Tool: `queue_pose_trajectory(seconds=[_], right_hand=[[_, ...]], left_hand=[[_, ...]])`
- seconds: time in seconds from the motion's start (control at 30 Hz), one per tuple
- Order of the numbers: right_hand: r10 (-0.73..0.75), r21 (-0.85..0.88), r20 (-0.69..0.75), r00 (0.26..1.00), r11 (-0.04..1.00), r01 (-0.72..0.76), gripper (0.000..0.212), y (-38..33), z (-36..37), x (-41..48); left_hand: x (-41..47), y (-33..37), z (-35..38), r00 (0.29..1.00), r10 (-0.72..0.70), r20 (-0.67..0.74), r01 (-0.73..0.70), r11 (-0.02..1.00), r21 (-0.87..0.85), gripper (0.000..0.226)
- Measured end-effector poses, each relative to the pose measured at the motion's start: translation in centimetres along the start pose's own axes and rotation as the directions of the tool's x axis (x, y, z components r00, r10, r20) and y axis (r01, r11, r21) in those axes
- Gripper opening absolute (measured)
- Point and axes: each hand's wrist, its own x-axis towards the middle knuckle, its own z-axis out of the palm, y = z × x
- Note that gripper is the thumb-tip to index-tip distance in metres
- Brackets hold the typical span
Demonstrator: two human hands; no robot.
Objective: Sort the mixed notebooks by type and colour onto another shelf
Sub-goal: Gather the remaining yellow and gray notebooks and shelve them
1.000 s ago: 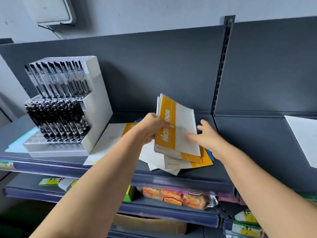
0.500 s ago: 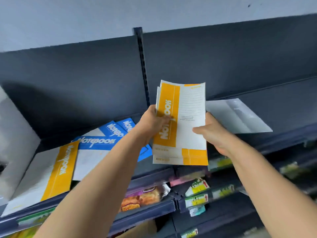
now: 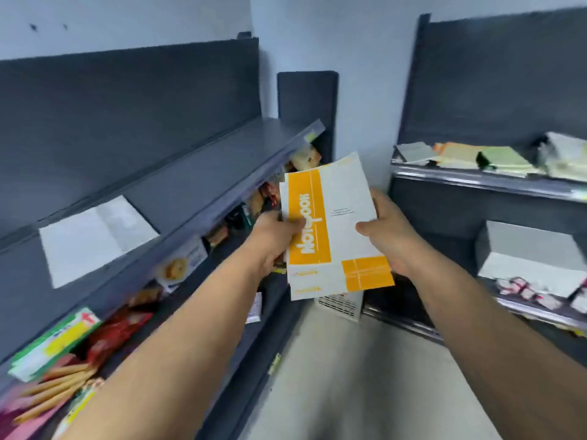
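A small stack of white notebooks with an orange band (image 3: 343, 236) is held upright in the air in front of me, between two shelf units. My left hand (image 3: 274, 238) grips the stack's left edge, thumb across the orange band. My right hand (image 3: 389, 231) grips the right edge, thumb on the white cover. The dark grey upper shelf (image 3: 197, 173) runs along my left. A second dark shelf unit (image 3: 476, 182) stands at the right with stacked paper goods (image 3: 476, 155) on its top level.
A white sheet (image 3: 95, 236) lies on the left upper shelf. Snack packets (image 3: 104, 338) fill the lower left shelf. A white box (image 3: 533, 258) and small wrapped items sit on the right unit's lower shelf. Pale floor (image 3: 359, 376) lies between the units, with a white vented box (image 3: 340, 304) at the far end.
The view has swung right, away from the pen display and the mixed notebooks left on the shelf. Both hands carried the orange stack along, and the right-hand shelf unit came into sight.
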Motion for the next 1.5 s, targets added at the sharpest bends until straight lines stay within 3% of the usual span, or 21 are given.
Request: queue_pose_trajectory(seconds=[0.2,0.43,0.63,0.97,1.13,1.37,1.5], right_hand=[[0.08,-0.088,-0.329,0.941,0.989,-0.115,0.056,4.9,-16.4,-0.7],[0.289,-0.069,-0.394,0.873,0.937,-0.341,0.038,9.2,-28.8,-0.4],[0.262,-0.186,-0.504,0.823,0.898,-0.4,0.039,12.7,-37.5,5.3],[0.335,-0.224,-0.61,0.718,0.797,-0.562,0.041,16.5,-52.1,18.5],[0.34,-0.236,-0.659,0.671,0.753,-0.614,0.048,18.6,-58.4,22.4],[0.35,-0.272,-0.643,0.681,0.727,-0.63,0.031,22.2,-66.9,25.3],[0.343,-0.325,-0.585,0.735,0.732,-0.599,0.037,22.8,-70.0,28.0]], left_hand=[[2.2,3.4,17.7,0.956,0.045,0.29,-0.077,0.992,0.102,0.004],[5.6,6.6,33.3,0.914,0.133,0.383,-0.19,0.975,0.113,0.016],[12.7,8.0,44.8,0.855,0.174,0.488,-0.258,0.96,0.109,0.011],[24.8,15.3,62.5,0.785,0.268,0.558,-0.435,0.88,0.189,0.014],[28.2,16.9,69.4,0.771,0.242,0.589,-0.46,0.852,0.252,0.019],[30.1,17.4,78.7,0.771,0.226,0.595,-0.503,0.79,0.351,0.033],[31.7,18.5,81.7,0.825,0.229,0.517,-0.497,0.73,0.469,0.027]])
